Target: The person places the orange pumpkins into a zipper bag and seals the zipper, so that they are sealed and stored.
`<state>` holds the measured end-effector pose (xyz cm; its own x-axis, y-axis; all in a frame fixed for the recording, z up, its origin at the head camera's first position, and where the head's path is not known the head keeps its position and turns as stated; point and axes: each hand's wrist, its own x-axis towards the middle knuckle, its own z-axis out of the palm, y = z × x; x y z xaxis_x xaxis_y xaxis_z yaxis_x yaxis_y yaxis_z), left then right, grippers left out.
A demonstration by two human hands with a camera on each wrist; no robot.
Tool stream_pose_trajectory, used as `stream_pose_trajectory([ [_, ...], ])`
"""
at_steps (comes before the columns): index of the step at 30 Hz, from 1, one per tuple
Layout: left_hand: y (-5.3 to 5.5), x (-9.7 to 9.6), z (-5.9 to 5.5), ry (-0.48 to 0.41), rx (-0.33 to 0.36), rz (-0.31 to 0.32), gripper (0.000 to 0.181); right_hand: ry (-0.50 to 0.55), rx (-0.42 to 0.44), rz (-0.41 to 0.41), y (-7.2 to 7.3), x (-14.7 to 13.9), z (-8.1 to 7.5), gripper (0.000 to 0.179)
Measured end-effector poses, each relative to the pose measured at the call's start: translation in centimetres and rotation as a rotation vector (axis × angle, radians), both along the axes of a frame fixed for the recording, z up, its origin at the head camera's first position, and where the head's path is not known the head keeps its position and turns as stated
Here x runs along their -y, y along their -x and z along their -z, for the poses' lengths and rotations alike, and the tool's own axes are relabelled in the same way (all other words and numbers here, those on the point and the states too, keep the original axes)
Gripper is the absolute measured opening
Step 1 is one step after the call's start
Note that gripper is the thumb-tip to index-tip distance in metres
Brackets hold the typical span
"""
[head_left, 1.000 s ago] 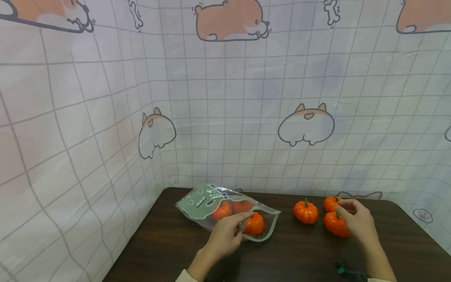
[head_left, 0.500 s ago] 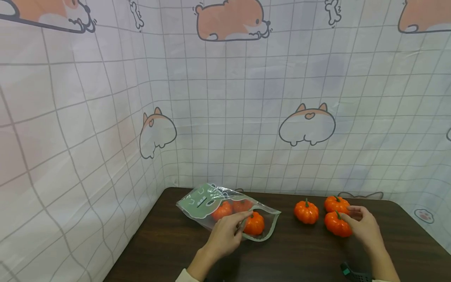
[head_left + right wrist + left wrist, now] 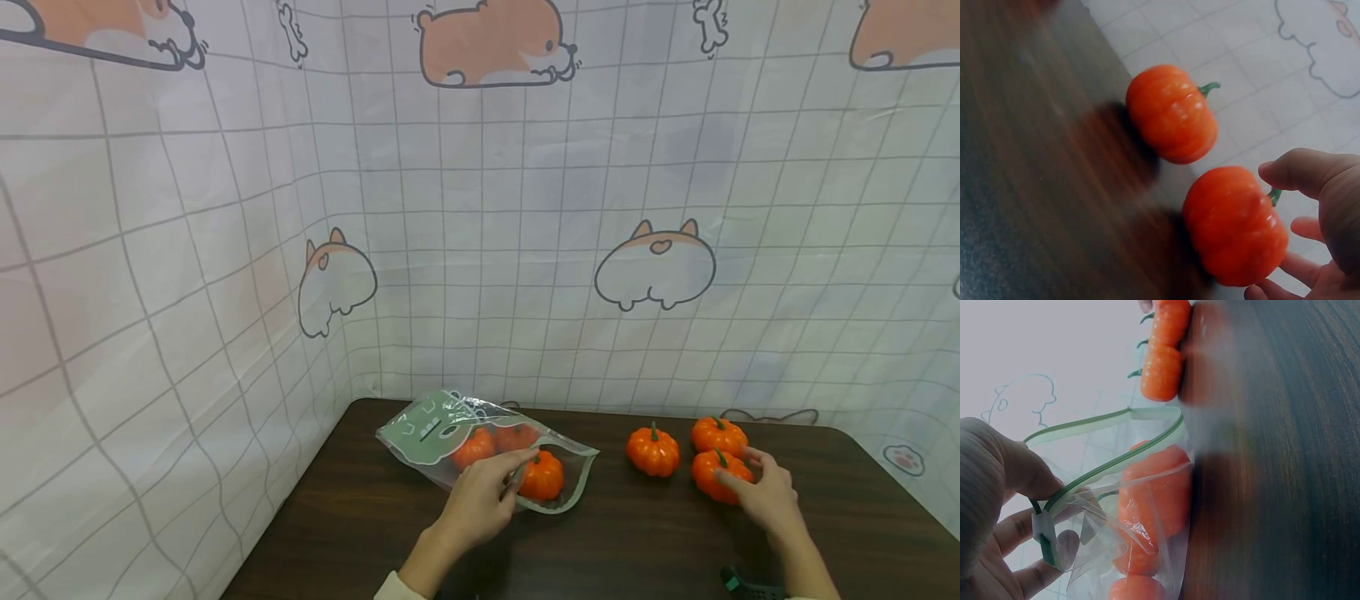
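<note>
My left hand (image 3: 480, 504) pinches the rim of a clear zip bag (image 3: 423, 437) with a green printed face; the left wrist view shows thumb and fingers at its green zip beside a white slider (image 3: 1041, 525). The bag's mouth gapes to the right. Inside lie several small orange pumpkins, the nearest pumpkin (image 3: 543, 479) by the mouth. My right hand (image 3: 772, 500) is spread about the front right pumpkin (image 3: 716, 477). In the right wrist view its thumb is near the green stem, apart from the pumpkin (image 3: 1235, 231), with fingers on the far side; contact is unclear.
Another pumpkin (image 3: 717, 435) stands just behind the one by my right hand, and a third pumpkin (image 3: 652, 452) stands to their left. All rest on a dark wooden table (image 3: 615, 550). A white gridded cloth (image 3: 495, 333) hangs behind and at left.
My right hand has drawn back from above the rear pumpkin, then lowered around the front right pumpkin. The left hand and bag have stayed in place.
</note>
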<state>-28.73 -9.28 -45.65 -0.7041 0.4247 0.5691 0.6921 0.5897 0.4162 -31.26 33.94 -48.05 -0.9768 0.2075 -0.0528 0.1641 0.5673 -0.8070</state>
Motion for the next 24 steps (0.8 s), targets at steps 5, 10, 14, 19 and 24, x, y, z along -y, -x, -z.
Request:
stream_pose_trajectory([
  [5, 0.0, 0.0, -0.1, -0.003, 0.001, 0.000, 0.053, 0.014, 0.026, -0.005, 0.3, -0.1, 0.7, 0.100],
  [10, 0.0, 0.0, -0.1, -0.003, 0.006, -0.004, 0.052, 0.017, 0.037, -0.007, 0.6, -0.2, 1.3, 0.103],
  [14, 0.0, 0.0, 0.0, -0.002, 0.014, -0.004, 0.052, 0.017, 0.040, -0.017, 0.8, -0.4, 1.6, 0.106],
  [19, 0.0, 0.0, 0.0, 0.004, 0.016, -0.001, 0.051, 0.015, 0.047, -0.027, 0.7, -0.5, 1.7, 0.106],
  [24, 0.0, 0.1, -0.1, 0.002, 0.004, 0.008, 0.052, 0.024, 0.062, -0.031, 0.9, -0.6, 2.0, 0.109],
])
